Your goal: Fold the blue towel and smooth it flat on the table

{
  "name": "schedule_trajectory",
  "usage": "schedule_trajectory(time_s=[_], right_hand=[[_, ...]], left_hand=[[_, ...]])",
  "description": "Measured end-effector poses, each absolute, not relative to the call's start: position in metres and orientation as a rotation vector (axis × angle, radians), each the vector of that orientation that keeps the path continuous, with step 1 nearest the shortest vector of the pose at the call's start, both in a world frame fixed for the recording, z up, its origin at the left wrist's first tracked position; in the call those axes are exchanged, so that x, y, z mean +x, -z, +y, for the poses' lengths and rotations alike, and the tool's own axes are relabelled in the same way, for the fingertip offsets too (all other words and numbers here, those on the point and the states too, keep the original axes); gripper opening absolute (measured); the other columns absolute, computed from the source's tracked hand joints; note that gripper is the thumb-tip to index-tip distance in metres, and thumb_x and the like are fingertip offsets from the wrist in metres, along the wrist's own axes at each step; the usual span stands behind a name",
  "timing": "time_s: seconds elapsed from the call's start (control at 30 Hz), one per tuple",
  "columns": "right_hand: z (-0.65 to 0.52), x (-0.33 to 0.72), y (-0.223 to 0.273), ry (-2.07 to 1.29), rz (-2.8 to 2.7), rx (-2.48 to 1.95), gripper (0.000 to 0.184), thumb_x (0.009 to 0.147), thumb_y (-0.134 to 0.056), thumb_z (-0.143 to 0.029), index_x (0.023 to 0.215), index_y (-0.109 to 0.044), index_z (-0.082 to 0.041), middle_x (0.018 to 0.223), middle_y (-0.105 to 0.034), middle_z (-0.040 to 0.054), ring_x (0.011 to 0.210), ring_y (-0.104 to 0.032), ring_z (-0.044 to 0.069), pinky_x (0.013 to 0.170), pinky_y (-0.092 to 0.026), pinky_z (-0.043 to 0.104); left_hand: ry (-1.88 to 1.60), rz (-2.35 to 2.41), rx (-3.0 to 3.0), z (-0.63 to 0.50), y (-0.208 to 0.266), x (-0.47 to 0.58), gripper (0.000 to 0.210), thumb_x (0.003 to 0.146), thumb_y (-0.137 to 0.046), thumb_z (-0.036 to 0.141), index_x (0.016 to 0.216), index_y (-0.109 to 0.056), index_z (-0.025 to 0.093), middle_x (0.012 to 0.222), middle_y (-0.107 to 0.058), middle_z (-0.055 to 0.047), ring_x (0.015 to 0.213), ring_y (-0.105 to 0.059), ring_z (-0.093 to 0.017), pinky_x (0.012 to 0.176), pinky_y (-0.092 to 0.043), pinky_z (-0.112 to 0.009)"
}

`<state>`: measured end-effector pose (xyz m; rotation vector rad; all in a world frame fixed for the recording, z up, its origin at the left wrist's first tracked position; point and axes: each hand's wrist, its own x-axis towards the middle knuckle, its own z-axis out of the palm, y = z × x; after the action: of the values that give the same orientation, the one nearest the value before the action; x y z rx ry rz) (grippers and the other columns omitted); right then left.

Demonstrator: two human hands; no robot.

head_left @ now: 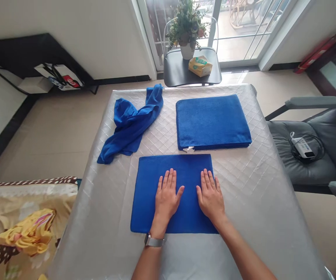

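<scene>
A blue towel, folded into a flat rectangle, lies in front of me on the table. My left hand rests palm down on its middle, fingers stretched out. Near its right edge my right hand also presses flat, with the fingers extended. Just beyond lies a neat stack of folded blue towels, a small white tag poking out at its front corner. To the left of that stack, a crumpled blue towel sprawls loosely at the far left of the table.
A quilted silvery cover spreads over the table. Behind it, a small dark chair bears a potted plant and a tissue pack. On the right, a grey armchair holds a power strip. Yellow cloth lies lower left.
</scene>
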<state>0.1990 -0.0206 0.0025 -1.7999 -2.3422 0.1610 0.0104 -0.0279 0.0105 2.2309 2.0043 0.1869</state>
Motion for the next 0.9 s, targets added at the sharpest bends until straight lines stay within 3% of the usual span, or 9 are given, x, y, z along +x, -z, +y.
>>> schedule_trajectory(time_s=[0.47,0.7,0.9], right_hand=[[-0.024,0.198,-0.003,-0.027,-2.374,-1.793,0.065,0.103,-0.031,-0.031,0.158,0.002,-0.017,0.161,-0.026,0.0103,0.15,-0.022,0.024,0.122,-0.022,0.047],[-0.084,0.192,-0.023,0.004,-2.299,-1.917,0.066,0.103,-0.031,-0.033,0.158,0.002,-0.017,0.162,-0.026,0.01,0.15,-0.022,0.024,0.121,-0.023,0.047],[-0.132,0.201,-0.002,-0.054,-2.24,-1.968,0.066,0.103,-0.03,-0.036,0.158,0.0,-0.016,0.161,-0.027,0.0114,0.149,-0.023,0.025,0.119,-0.026,0.049]], left_hand=[[-0.288,2.166,2.051,-0.113,-0.002,-0.125,0.072,0.101,-0.038,0.045,0.158,-0.001,0.02,0.163,-0.023,-0.011,0.149,-0.025,-0.025,0.121,-0.028,-0.052],[-0.438,2.076,2.036,-0.14,-0.015,-0.107,0.068,0.102,-0.04,0.035,0.158,-0.005,0.022,0.163,-0.025,-0.011,0.149,-0.026,-0.026,0.118,-0.034,-0.053],[-0.448,1.67,2.286,-0.139,-0.035,-0.02,0.066,0.101,-0.041,0.031,0.157,-0.012,0.013,0.16,-0.031,-0.011,0.149,-0.024,-0.024,0.117,-0.038,-0.045]])
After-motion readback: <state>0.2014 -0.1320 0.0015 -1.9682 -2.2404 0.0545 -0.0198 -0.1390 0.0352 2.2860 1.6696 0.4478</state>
